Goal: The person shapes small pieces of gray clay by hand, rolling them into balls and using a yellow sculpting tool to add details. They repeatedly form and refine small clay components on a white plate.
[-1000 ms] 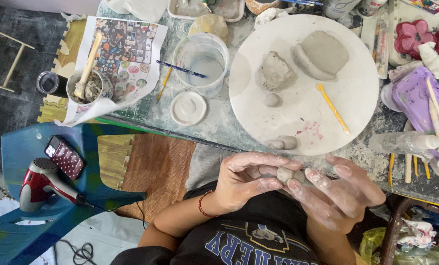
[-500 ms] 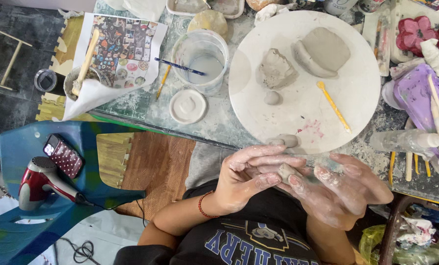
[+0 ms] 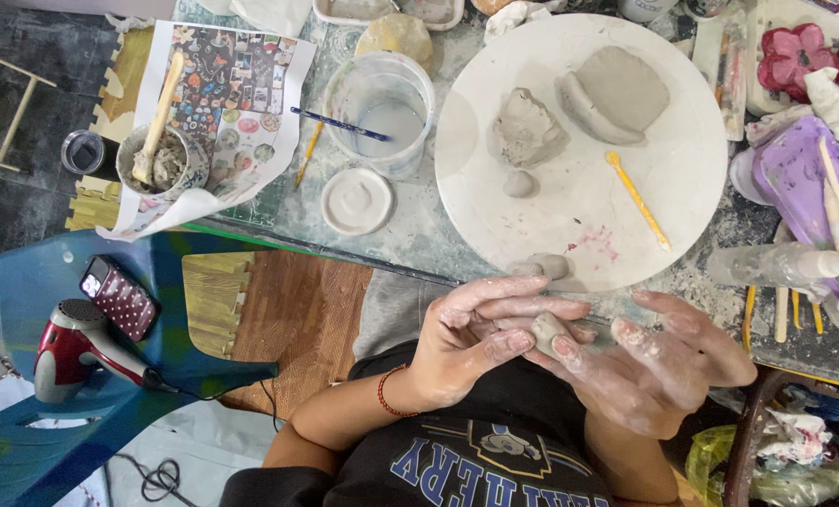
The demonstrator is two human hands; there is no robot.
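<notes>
Since the earlier frame the fingers have shifted around the clay lump (image 3: 548,330): those of the left hand (image 3: 466,343) now lie straighter across it, and the right hand (image 3: 645,361) has spread a little wider. The lump sits between both hands, held above the lap, just short of the tabletop (image 3: 419,235) edge. Left fingers are together and pressed on the lump; right fingers are apart, cupping it from below. Both hands are smeared with grey slip.

Just beyond the hands, a small clay piece (image 3: 541,267) rests at the near rim of a round white board (image 3: 692,169). On the board lie a rough clay chunk (image 3: 527,130), a flat slab (image 3: 621,92), a small ball (image 3: 519,183) and a yellow tool (image 3: 637,199). Left of the board stand a water tub (image 3: 382,108) and a white lid (image 3: 357,200); farther left, a bowl (image 3: 161,161) on printed paper (image 3: 236,89).

The tabletop is crowded and slip-stained. Open room lies left of the person, where a blue chair (image 3: 25,272) carries a phone (image 3: 119,298) and a red hair dryer (image 3: 72,345).
</notes>
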